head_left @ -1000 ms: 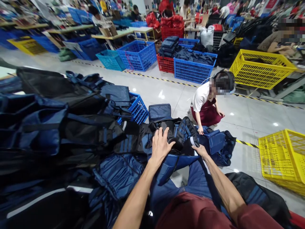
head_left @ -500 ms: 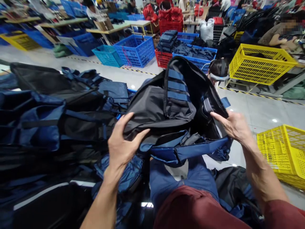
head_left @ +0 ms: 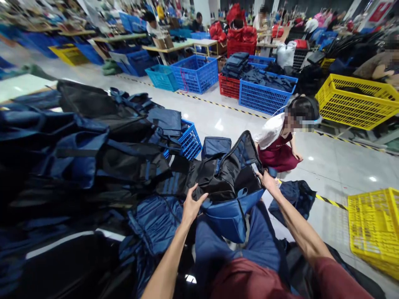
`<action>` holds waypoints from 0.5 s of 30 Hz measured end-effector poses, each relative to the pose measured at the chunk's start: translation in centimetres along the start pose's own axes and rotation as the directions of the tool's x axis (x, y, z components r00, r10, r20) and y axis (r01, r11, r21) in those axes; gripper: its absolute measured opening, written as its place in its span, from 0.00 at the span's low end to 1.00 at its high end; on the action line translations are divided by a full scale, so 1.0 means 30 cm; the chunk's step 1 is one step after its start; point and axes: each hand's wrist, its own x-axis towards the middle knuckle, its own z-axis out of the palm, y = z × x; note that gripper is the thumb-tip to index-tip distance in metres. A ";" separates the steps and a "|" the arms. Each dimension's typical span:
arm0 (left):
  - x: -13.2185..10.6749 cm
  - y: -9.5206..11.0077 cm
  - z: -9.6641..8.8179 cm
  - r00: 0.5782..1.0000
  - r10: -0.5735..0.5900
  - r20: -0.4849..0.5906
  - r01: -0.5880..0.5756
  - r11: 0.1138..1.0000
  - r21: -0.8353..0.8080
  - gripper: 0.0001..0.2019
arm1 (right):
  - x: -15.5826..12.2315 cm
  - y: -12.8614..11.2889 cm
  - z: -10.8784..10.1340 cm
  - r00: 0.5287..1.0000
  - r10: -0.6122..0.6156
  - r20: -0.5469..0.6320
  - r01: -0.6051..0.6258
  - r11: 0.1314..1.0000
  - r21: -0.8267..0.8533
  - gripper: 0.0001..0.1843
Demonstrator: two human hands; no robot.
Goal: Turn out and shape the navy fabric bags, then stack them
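A black and navy backpack [head_left: 229,178] lies over my knees, its mouth gaping and its front flap turned up. My left hand [head_left: 191,205] grips the near left edge of it, fingers curled over the black fabric. At arm's length, my right hand [head_left: 267,182] pinches the far right rim of the bag. A large heap of similar dark bags [head_left: 87,166] rises to my left, touching the one I hold.
A crouching person [head_left: 280,137] in a white top and maroon apron works just beyond the bag. A navy bag [head_left: 293,197] lies on the floor by my right arm. A yellow crate [head_left: 375,224] stands right. Blue, red and yellow crates [head_left: 264,93] line the aisle.
The backpack was lifted up high in front of me half a second ago. It is now lowered back onto my knees, and both arms have stretched out forward with it.
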 end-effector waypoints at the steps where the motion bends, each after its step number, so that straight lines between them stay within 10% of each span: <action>1: -0.007 0.003 -0.011 1.000 0.002 -0.011 -0.002 1.000 0.009 0.36 | -0.015 -0.012 -0.018 1.000 -0.021 -0.023 0.020 1.000 -0.018 0.28; 4: -0.047 0.010 -0.022 0.999 -0.002 -0.045 0.003 1.000 0.030 0.38 | -0.104 -0.118 -0.071 0.927 -0.271 -0.260 0.276 0.961 -0.019 0.35; 6: -0.074 0.021 -0.009 0.997 -0.004 -0.075 0.007 0.999 0.042 0.38 | -0.167 -0.240 -0.098 0.765 -0.515 -0.387 0.546 0.837 -0.037 0.36; 10: -0.098 0.060 -0.005 0.993 0.002 -0.121 0.008 0.996 0.084 0.38 | -0.164 -0.481 -0.075 0.491 -0.855 -0.169 0.853 0.511 -0.106 0.28; 15: -0.129 0.161 -0.113 0.988 0.012 -0.152 0.018 0.982 0.190 0.37 | 0.008 -0.498 -0.013 0.571 -0.812 -0.120 0.810 0.581 -0.078 0.28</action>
